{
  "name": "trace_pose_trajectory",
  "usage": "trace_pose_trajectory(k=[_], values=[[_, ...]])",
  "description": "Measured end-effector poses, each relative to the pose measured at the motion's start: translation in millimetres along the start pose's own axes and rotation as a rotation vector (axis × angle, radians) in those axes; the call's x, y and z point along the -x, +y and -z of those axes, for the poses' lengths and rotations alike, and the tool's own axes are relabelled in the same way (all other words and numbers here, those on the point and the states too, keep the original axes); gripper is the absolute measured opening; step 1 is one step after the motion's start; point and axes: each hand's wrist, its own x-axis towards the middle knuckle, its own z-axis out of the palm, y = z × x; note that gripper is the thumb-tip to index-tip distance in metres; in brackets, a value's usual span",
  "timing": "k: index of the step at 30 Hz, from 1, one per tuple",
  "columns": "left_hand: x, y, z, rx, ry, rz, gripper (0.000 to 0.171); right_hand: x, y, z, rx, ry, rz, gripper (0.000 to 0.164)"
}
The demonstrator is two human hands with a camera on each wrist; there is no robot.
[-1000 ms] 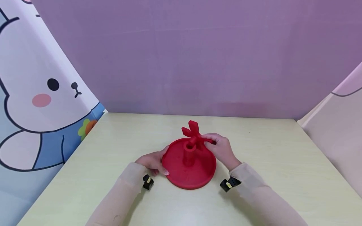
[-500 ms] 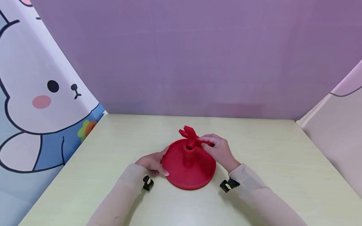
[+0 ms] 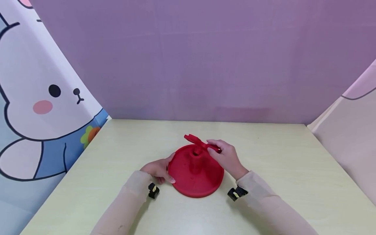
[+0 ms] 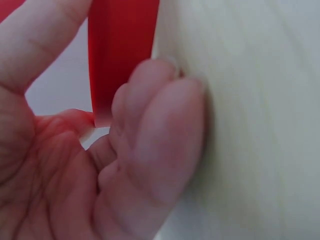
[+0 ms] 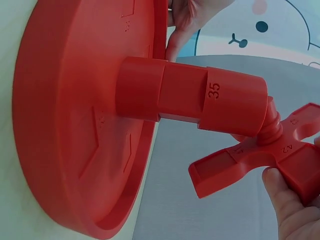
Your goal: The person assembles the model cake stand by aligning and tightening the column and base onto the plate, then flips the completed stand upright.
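Note:
A round red base [image 3: 188, 186] with a raised rim lies on the table. From its middle rises a red post [image 3: 195, 164], hollow at the top and marked 35 in the right wrist view. My left hand [image 3: 158, 169] holds the base's rim at the left, thumb on the upper side, fingers low against the tabletop. My right hand [image 3: 227, 157] pinches one arm of a red knob with several arms [image 5: 270, 145]. The knob's threaded stub [image 5: 270, 124] reaches the post's open end, tilted to it; how deep it sits cannot be told.
Around the base is the pale wooden tabletop [image 3: 282, 156]. A purple panel [image 3: 205, 65] stands along the back edge. At the left hangs a sheet printed with a cartoon animal [image 3: 44, 124]; a pale sheet [image 3: 352, 130] borders the right side.
The knob has tipped down from raised arms to nearly flat over the post, and its stub has gone from sight in the head view. My left hand and the base stay put.

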Motion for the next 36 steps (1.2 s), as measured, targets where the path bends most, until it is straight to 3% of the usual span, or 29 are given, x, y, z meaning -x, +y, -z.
trace_pose_trajectory(k=[11,21,36], values=[[1.1,-0.7,1.3,0.001,-0.009,0.001,0.112,3.7,1.7,-2.7,0.058,0.004,0.139,0.025],[0.1,-0.6,0.6,-0.016,0.004,0.01,0.109,3.4,4.5,-1.7,0.208,-0.012,0.408,0.027],[1.2,0.0,1.5,-0.058,0.019,0.015,0.112,6.4,1.1,-2.0,0.243,-0.091,0.516,0.025]])
